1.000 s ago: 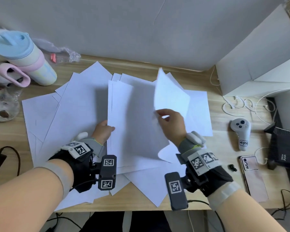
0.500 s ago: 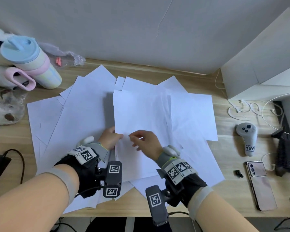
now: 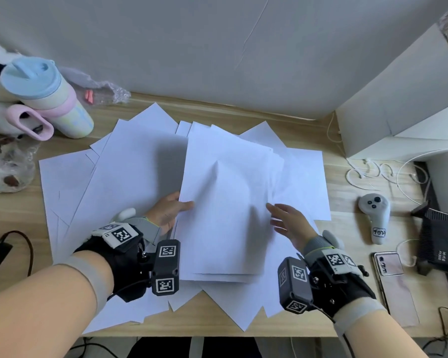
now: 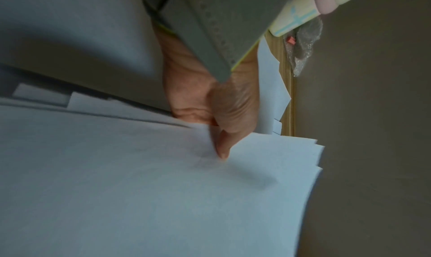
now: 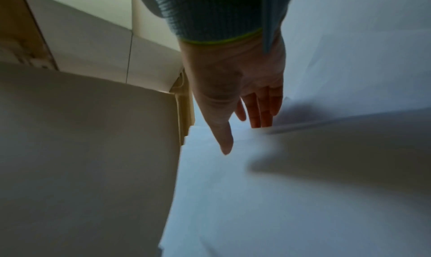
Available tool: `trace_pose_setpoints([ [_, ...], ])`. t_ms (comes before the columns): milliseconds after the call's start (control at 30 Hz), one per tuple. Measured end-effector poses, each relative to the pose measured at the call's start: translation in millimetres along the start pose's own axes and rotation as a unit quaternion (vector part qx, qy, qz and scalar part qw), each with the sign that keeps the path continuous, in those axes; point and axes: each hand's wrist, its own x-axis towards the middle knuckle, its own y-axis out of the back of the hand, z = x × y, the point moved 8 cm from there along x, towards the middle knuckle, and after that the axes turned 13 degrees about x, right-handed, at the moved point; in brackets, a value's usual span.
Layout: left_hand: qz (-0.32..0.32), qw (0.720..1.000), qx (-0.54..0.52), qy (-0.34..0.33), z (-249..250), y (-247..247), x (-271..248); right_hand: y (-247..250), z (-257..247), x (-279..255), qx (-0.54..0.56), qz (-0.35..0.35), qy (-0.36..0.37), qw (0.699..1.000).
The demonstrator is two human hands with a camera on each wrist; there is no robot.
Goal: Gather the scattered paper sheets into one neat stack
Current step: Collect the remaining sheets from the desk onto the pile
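Note:
A stack of white paper sheets [image 3: 228, 202] [image 4: 163, 196] lies raised at the desk's middle, its top sheet bulging upward. My left hand [image 3: 170, 210] [image 4: 221, 124] grips the stack's left edge, thumb on top and fingers hidden beneath. To the stack's right my right hand [image 3: 285, 220] [image 5: 247, 121] hovers with straight, spread fingers, holding nothing. More loose white sheets [image 3: 109, 192] lie fanned out under and around the stack, some [image 3: 305, 182] to the right.
A pastel tumbler [image 3: 49, 99] and plush toys stand at the back left. At the right are a white box [image 3: 398, 99], white cables, a controller [image 3: 375, 218], a phone [image 3: 393, 280] and a black device [image 3: 442, 241]. The wooden desk [image 3: 308, 321] ends close to me.
My right hand laid the lifted sheet onto the stack, let go and drew back to the right with its fingers spread. My left hand kept holding the stack's left edge.

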Motion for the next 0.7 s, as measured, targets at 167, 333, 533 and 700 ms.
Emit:
trace_pose_setpoints([
  [167, -0.033, 0.999, -0.015, -0.021, 4, -9, -1, -7, 4, -8, 0.004, -0.055, -0.014, 0.998],
  [333, -0.027, 0.999, 0.02, -0.041, 19, -14, -8, -26, -19, -26, 0.096, -0.065, 0.038, 0.993],
  [533, 0.052, 0.982, 0.033, -0.178, 89, -2, -31, -35, -98, -64, 0.114, -0.069, 0.243, 0.961],
  [700, 0.077, 0.97, 0.041, -0.227, 112, -2, -41, -38, -116, -75, 0.102, -0.079, 0.303, 0.944],
])
